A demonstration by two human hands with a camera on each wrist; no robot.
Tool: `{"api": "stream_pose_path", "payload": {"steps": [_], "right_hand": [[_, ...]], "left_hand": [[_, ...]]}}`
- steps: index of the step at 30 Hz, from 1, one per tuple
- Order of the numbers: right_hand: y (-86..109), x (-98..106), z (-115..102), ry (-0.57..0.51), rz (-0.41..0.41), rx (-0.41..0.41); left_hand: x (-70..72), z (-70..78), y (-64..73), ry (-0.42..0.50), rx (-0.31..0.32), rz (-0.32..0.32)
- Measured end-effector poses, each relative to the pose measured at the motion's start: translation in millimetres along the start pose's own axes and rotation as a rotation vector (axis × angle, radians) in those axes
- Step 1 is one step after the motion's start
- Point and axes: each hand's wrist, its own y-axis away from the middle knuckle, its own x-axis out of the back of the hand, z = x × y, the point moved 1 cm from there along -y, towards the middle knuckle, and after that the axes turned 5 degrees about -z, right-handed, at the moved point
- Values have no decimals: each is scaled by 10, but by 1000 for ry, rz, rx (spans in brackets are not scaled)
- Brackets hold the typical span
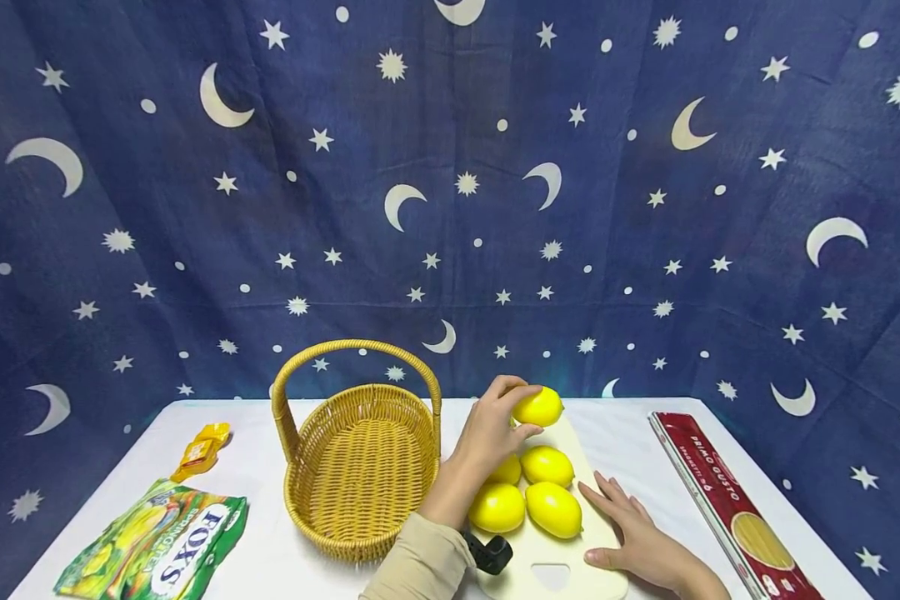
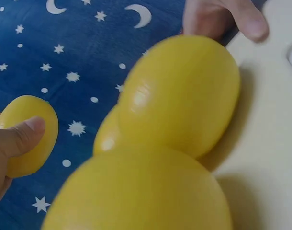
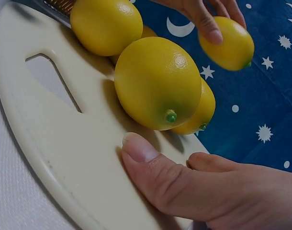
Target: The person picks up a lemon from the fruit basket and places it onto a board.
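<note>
My left hand pinches a lemon between thumb and fingers, lifted above the far end of a cream cutting board. In the right wrist view this lemon hangs clear of the others, its green tip pointing down. Several more lemons sit clustered on the board, beneath and beside my left forearm; one is partly hidden by it. My right hand rests at the board's right edge with fingers extended. Its thumb lies over the board's surface, near the lemons.
A wicker basket with a tall handle stands left of the board. Farther left lie a green Fox's bag and a small orange-yellow wrapped packet. A red spaghetti pack lies at the right. A blue star-patterned curtain hangs behind.
</note>
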Motion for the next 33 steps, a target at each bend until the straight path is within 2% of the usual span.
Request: {"api": "stream_pose_path", "payload": {"steps": [7, 11, 20, 29, 33], "right_hand": [[-6, 35, 2, 0, 10, 23], [5, 28, 0, 0, 2, 22], [-3, 15, -3, -15, -2, 3], [-13, 13, 1, -13, 3, 23], [-14, 9, -2, -15, -7, 7]], "left_hand": [[-96, -48, 6, -103, 77, -28], [-162, -100, 37, -126, 112, -55], [-234, -143, 51, -142, 138, -93], [-238, -150, 65, -123, 163, -122], [-244, -150, 60, -120, 180, -147]]}}
